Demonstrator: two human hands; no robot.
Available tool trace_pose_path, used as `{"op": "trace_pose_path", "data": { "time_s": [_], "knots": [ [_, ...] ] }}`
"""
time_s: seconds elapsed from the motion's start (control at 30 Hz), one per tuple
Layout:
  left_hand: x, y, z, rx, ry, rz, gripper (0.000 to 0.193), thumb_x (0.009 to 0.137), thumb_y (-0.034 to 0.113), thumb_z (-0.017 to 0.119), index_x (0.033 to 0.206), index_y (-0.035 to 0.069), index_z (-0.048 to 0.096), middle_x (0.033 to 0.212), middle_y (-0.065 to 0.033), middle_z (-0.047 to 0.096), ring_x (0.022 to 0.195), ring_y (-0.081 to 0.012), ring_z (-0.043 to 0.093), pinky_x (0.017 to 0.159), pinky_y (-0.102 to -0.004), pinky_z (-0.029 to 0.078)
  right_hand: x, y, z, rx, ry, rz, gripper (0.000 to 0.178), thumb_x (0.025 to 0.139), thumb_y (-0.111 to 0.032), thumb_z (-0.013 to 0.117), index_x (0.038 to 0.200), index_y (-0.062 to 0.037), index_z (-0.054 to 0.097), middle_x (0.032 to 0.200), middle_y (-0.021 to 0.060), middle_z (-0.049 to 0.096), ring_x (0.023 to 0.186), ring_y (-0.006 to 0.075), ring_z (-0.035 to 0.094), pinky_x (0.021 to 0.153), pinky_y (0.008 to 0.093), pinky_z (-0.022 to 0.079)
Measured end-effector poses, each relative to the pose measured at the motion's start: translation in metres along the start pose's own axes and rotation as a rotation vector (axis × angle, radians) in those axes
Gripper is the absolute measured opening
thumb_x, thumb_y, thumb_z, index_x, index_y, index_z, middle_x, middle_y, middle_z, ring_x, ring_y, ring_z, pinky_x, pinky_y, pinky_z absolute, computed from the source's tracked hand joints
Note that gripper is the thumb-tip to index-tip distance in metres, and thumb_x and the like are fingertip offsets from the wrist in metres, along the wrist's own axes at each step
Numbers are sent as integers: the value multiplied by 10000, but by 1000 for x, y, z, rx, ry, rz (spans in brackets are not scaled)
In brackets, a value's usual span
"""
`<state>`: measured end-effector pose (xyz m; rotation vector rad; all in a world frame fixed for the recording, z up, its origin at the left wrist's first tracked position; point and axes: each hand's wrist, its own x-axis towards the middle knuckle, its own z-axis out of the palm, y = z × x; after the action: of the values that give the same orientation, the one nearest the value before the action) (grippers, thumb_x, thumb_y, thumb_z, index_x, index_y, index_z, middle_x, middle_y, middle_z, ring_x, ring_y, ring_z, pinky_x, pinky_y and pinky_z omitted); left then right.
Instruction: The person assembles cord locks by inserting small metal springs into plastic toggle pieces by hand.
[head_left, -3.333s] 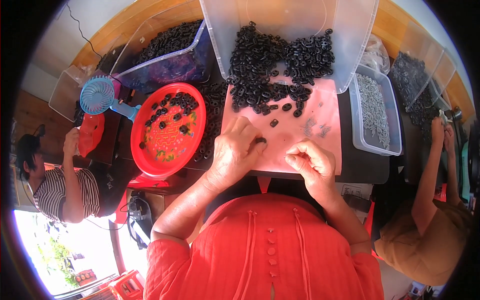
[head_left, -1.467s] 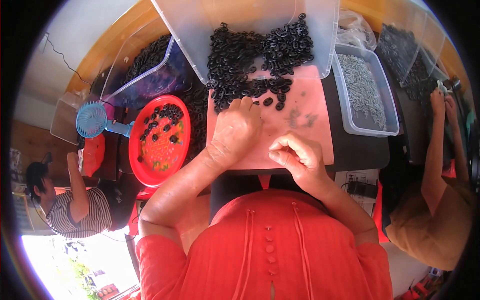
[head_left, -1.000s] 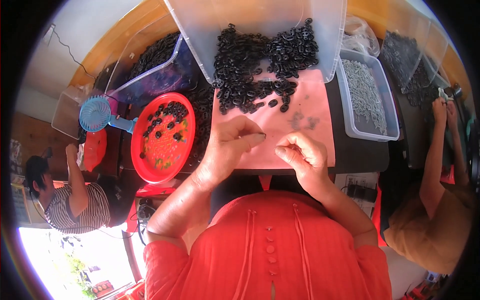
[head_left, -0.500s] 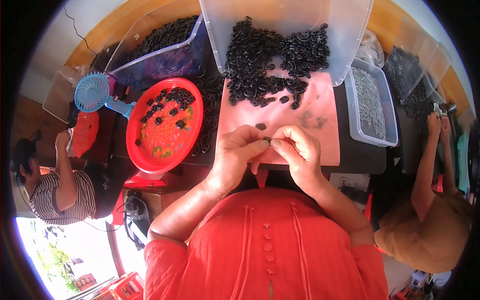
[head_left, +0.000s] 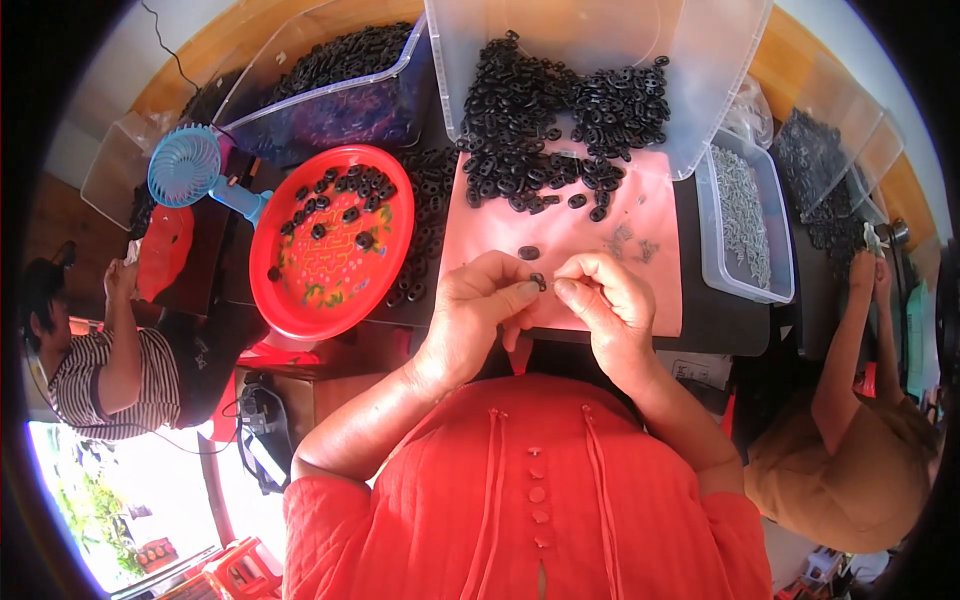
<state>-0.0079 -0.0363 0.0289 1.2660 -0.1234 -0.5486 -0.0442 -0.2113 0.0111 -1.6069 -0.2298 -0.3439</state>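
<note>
My left hand [head_left: 478, 302] pinches a small black oval piece [head_left: 538, 282] between thumb and forefinger, above the near edge of a pink sheet [head_left: 570, 300]. Just right of it, my right hand [head_left: 612, 302] has thumb and forefinger pressed together, their tips a little apart from the piece. Whatever those tips hold, if anything, is too small to make out. A loose black piece [head_left: 528, 253] lies on the sheet just beyond my fingers. Farther off, a heap of black oval pieces with holes [head_left: 510, 120] spills from a tipped clear bin [head_left: 690, 60] onto the sheet.
Left stands a round red tray [head_left: 275, 300] with several black pieces, a blue handheld fan [head_left: 185, 175] beside it. Behind is a bin of black parts [head_left: 340, 62]. At right, a clear box [head_left: 785, 296] holds small grey metal parts. Co-workers sit left [head_left: 120, 375] and right [head_left: 840, 470].
My right fingertips have drawn slightly right, away from the black piece they were touching. My left hand keeps its hold. The whole view has shifted a little.
</note>
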Motion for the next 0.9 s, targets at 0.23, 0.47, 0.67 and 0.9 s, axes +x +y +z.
{"op": "trace_pose_path", "data": {
  "time_s": [0.23,0.47,0.67,0.9],
  "knots": [
    [0,0,0,11,13,-6,76,934,66,611,967,-1,620,775,-50,634,608,-89,581,462,-197,435,2,-1,1,-9,1,-16,37,899,28,636,929,22,614,797,-7,572,671,37,493,576,178,390],
    [0,0,0,18,18,-17,79,930,68,614,956,-6,604,750,-45,619,559,-77,548,454,-188,417,6,1,-1,-79,-43,-92,53,888,48,638,924,29,604,806,11,580,682,53,514,588,191,412],
    [0,-8,-1,92,29,55,61,928,55,601,944,-4,591,720,-36,594,514,-65,506,430,-189,396,8,-1,-1,-142,-87,-61,54,898,22,632,887,22,580,784,8,565,655,48,486,569,198,395],
    [-4,-10,7,35,89,63,27,920,19,600,902,-2,603,712,-26,594,542,-50,486,444,-177,350,9,-6,3,-263,-91,-39,100,842,36,655,843,14,557,702,81,551,585,173,523,544,292,422]
  ]
}}
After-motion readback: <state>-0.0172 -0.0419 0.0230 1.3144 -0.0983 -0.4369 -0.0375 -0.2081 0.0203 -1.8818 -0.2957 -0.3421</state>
